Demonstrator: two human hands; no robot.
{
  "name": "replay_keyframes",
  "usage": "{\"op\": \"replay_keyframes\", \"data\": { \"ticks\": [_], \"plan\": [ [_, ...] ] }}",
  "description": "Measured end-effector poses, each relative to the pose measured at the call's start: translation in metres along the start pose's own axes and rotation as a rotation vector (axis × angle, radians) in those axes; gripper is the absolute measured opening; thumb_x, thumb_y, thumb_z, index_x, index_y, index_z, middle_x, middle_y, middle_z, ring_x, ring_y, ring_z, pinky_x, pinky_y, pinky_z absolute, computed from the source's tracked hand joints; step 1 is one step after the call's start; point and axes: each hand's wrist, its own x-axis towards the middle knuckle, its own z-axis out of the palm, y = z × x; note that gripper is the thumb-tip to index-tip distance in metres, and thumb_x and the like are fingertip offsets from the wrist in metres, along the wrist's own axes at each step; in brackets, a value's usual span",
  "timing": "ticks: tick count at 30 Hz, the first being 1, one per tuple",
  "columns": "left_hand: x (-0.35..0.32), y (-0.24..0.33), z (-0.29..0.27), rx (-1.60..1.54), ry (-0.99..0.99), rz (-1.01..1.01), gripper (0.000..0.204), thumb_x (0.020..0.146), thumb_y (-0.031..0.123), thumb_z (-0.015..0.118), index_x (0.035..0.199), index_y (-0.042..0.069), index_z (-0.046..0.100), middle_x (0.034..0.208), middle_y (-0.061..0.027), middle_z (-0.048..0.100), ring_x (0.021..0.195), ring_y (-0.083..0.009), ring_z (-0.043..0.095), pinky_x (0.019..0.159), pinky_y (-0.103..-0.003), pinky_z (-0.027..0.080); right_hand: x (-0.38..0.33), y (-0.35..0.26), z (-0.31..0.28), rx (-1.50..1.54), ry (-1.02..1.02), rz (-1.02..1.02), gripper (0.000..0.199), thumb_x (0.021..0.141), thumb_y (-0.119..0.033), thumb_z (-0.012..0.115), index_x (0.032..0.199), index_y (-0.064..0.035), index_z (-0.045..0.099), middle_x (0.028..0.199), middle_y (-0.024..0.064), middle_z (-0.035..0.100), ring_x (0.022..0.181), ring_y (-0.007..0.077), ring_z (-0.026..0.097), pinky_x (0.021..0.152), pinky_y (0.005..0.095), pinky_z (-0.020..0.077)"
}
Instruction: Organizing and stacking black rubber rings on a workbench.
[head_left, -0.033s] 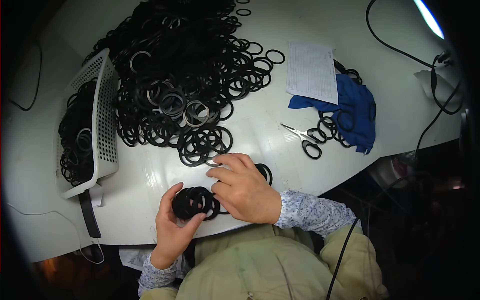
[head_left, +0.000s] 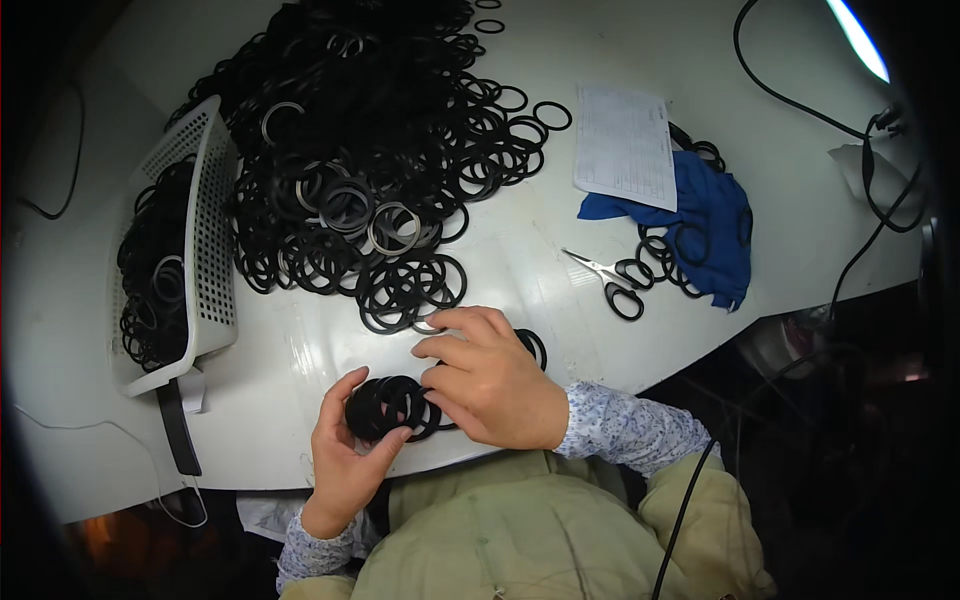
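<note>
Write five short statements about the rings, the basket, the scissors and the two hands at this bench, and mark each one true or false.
1. The left hand holds a small stack of black rings at the near table edge. True.
2. The white basket is empty. False: it holds black rings, and it lies at the left of the big pile of rings.
3. The scissors lie on the table, right of the pile, held by no hand. True.
4. The blue cloth covers the big pile. False: it lies at the right, partly under a sheet of paper.
5. The right hand rests on the scissors. False: it is on the stack beside the left hand.
</note>
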Motion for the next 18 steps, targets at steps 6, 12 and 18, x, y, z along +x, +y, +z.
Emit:
{"op": "replay_keyframes", "data": {
  "ticks": [6, 12, 18],
  "plan": [
    [-0.003, -0.007, -0.012, -0.116, 0.047, -0.026, 0.067, 0.08, -0.011, 0.076, 0.139, -0.003, 0.045, 0.112, -0.0119, 0.066, 0.1, -0.0169, 0.068, 0.092, -0.03, 0.055, -0.022, 0.028, -0.057, 0.274, 0.126, 0.284, 0.012, 0.08, -0.008, 0.075, 0.091, -0.004, 0.072, 0.102, 0.0078, 0.069, 0.107, 0.0318, 0.059, 0.096, 0.0408, 0.0449],
    [0.003, -0.007, -0.007, -0.212, 0.101, -0.096, 0.064, 0.08, -0.01, 0.075, 0.136, -0.002, 0.047, 0.094, -0.0085, 0.07, 0.089, -0.0168, 0.072, 0.056, -0.018, 0.05, -0.042, 0.048, -0.056, 0.24, -0.108, 0.34, 0.044, 0.079, -0.008, 0.076, 0.12, -0.0012, 0.062, 0.112, 0.014, 0.064, 0.102, 0.033, 0.056, 0.089, 0.0412, 0.0485],
    [0.004, -0.014, -0.011, -0.23, 0.122, -0.116, 0.063, 0.081, -0.008, 0.075, 0.137, 0.0, 0.047, 0.094, -0.0085, 0.07, 0.083, -0.0185, 0.074, 0.047, -0.016, 0.046, -0.021, 0.029, -0.024, 0.013, -0.152, 0.204, 0.048, 0.071, -0.006, 0.077, 0.116, -0.0015, 0.061, 0.101, 0.0125, 0.059, 0.102, 0.0321, 0.056, 0.084, 0.0404, 0.052]
  ]
}}
